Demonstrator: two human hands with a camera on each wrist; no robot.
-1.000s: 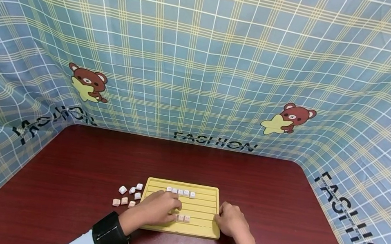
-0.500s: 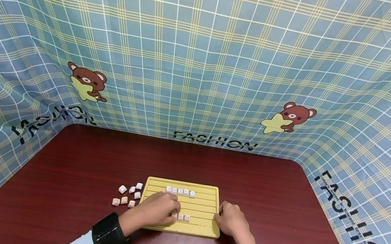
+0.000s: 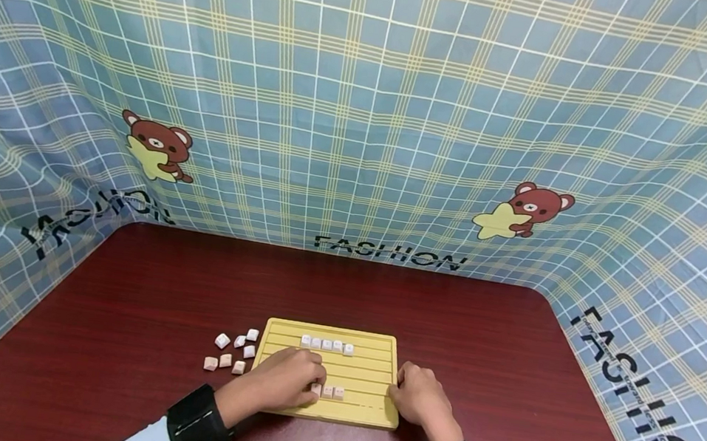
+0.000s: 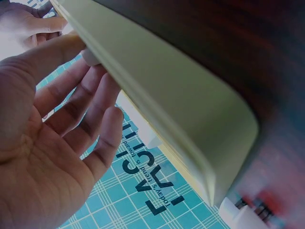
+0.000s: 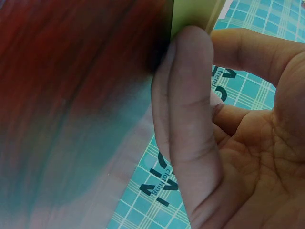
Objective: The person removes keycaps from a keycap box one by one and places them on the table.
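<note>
A yellow ridged tray (image 3: 367, 371) lies on the table with white keycaps (image 3: 326, 345) in a row near its far edge. Closer to me, a shorter row of pinkish keycaps (image 3: 333, 392) sits on it. My left hand (image 3: 287, 379) reaches over the tray's left half, thumb and fingertips pinching a keycap (image 4: 90, 57) at the left end of the near row. My right hand (image 3: 423, 395) grips the tray's right edge; the right wrist view shows its fingers and thumb about the tray's corner (image 5: 193, 14).
Several loose keycaps, white ones (image 3: 222, 341) and pinkish ones (image 3: 225, 361), lie on the dark red table (image 3: 147, 312) just left of the tray. A blue checked cloth (image 3: 364, 140) with bear prints walls the table at the back and sides.
My left fingertips have shifted slightly left, and more of the near row's left keycap shows beside them. The right hand keeps its hold on the tray's edge.
</note>
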